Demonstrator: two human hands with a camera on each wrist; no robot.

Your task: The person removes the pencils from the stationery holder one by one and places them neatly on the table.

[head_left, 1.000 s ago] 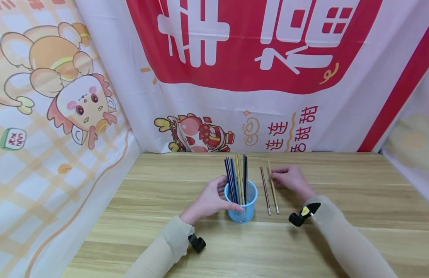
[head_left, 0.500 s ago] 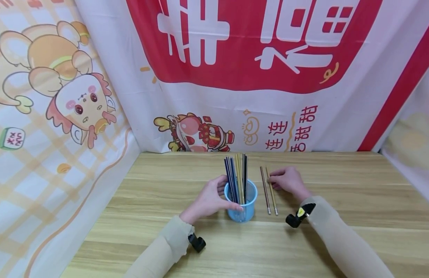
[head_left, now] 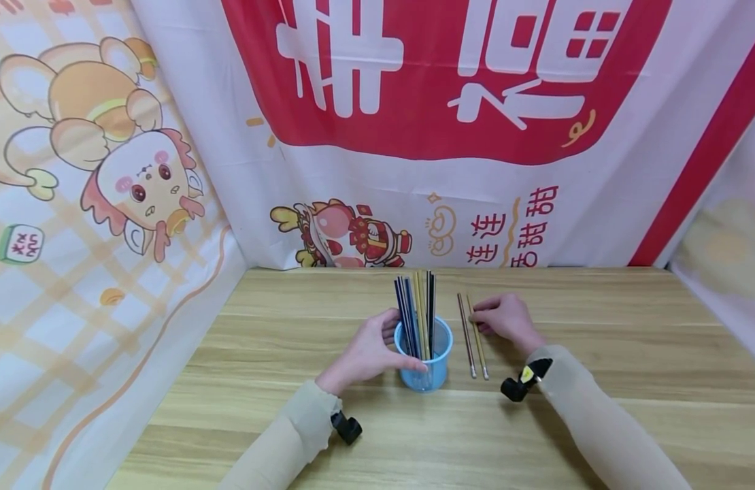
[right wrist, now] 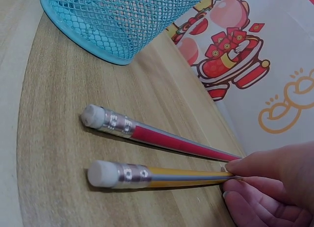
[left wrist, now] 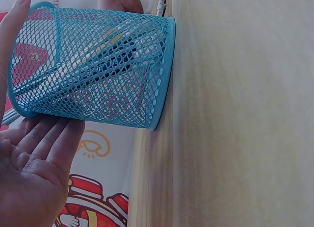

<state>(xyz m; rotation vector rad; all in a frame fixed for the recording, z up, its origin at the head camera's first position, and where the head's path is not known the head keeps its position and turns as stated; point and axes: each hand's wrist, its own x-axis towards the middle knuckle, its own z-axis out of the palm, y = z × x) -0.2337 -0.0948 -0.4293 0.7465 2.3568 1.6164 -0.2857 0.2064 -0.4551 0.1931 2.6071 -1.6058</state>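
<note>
A light blue mesh pencil cup (left wrist: 93,65) stands upright on the table, holding several dark, blue and yellow pencils (head_left: 417,313). My left hand (head_left: 368,350) grips the cup, its thumb over the near side of the rim and its fingers round the left side. To the right of the cup, a red pencil (right wrist: 167,138) and a yellow pencil (right wrist: 181,177) lie side by side, white eraser ends toward me. My right hand (head_left: 506,320) pinches the yellow pencil toward its far end between thumb and fingers. The red pencil lies just left of those fingertips.
The wood-grain table (head_left: 414,442) ends at the back against a white and red printed cloth (head_left: 439,122). Another printed cloth (head_left: 108,170) hangs along the left side. Each wrist carries a small black camera (head_left: 347,427).
My right hand has drawn the yellow pencil slightly left and toward me, bringing it level with the red one. It has barely moved in the last half second. The left hand and cup stay put.
</note>
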